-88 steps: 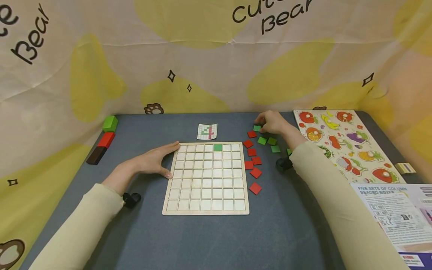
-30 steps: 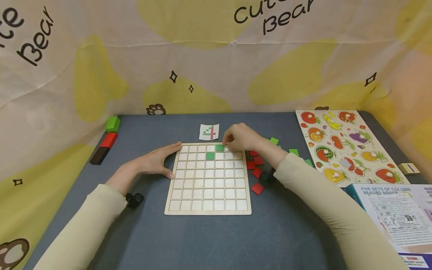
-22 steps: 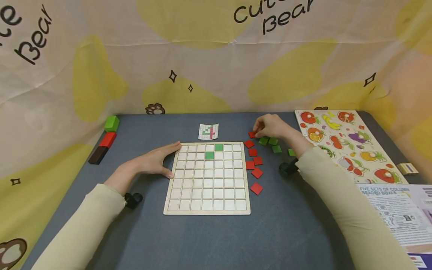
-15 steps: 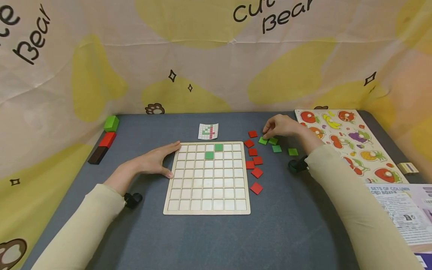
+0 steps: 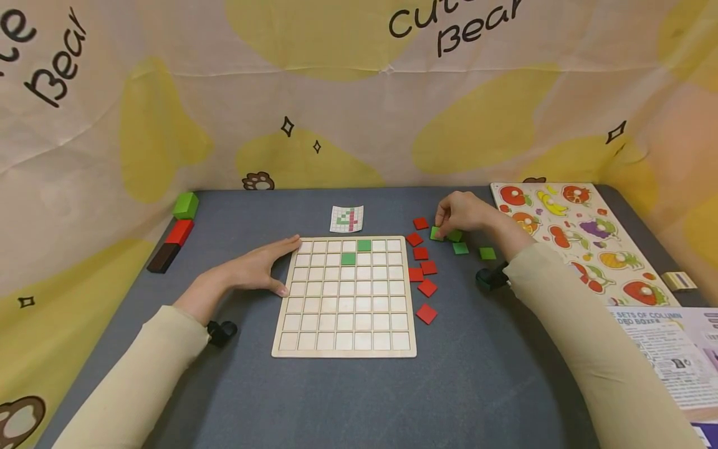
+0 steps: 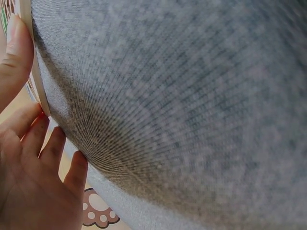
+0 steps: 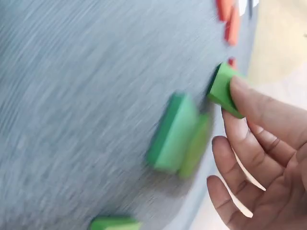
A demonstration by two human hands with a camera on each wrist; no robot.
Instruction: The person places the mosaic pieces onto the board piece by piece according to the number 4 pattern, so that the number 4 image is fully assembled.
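Observation:
A pale wooden grid board (image 5: 344, 354) lies on the dark table, with one green tile (image 5: 364, 246) in its top row and another green tile (image 5: 348, 258) in the second row. My left hand (image 5: 252, 265) rests at the board's upper left edge, thumb and fingertips touching the rim; the left wrist view shows the fingers (image 6: 50, 143) fairly straight. Right of the board, my right hand (image 5: 465, 212) pinches a green square tile (image 7: 223, 91) between thumb and fingers. Beside it lie several loose green tiles (image 5: 460, 248), one partly hidden by the hand.
Several red tiles (image 5: 426, 313) line the board's right side. Behind the board is a small pattern card (image 5: 347, 219). Green, red and black blocks (image 5: 179, 232) stand at the left edge. A fruit puzzle board (image 5: 608, 249), a printed box (image 5: 656, 349) and a small striped block (image 5: 677, 280) occupy the right.
A second green tile has appeared in the board's second row. My right hand has gone from the board back to the green tiles and now pinches one. The left hand stays put.

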